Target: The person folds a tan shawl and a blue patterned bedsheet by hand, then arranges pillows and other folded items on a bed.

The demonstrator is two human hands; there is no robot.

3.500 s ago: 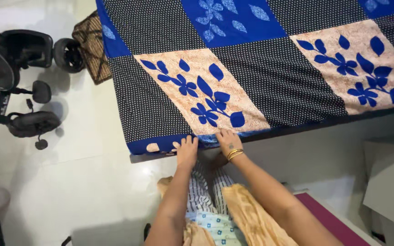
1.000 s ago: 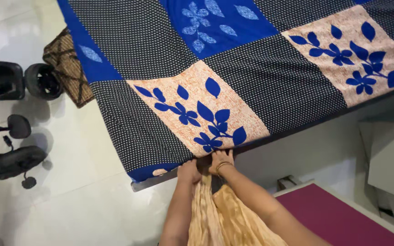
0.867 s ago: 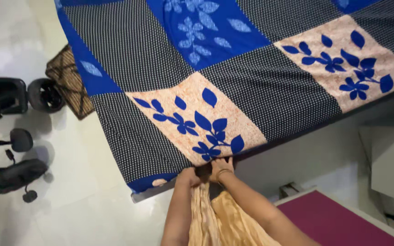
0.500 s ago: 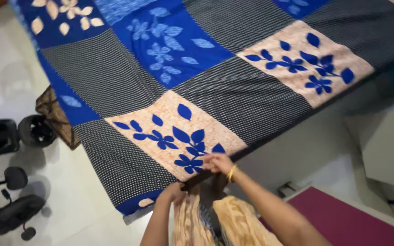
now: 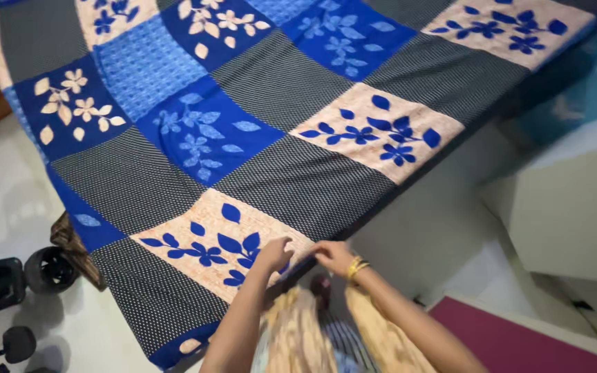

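Observation:
A patchwork bedsheet (image 5: 298,173) with dotted black, blue and peach leaf-print squares covers a bed. My left hand (image 5: 273,253) rests flat on the peach square at the near edge, fingers together. My right hand (image 5: 334,257), with gold bangles on the wrist, pinches the sheet's edge just to the right of the left hand. A peach scarf (image 5: 298,338) hangs from my chest below both arms.
A brown woven mat (image 5: 70,245) lies on the white floor at the bed's left corner, beside a black wheeled device (image 5: 8,297). A white cabinet (image 5: 568,214) stands at the right, and a maroon surface (image 5: 519,345) is at the lower right.
The view has tilted up, showing more of the bed. Both hands have moved from under the sheet's edge up onto it, the left now on top of the peach square.

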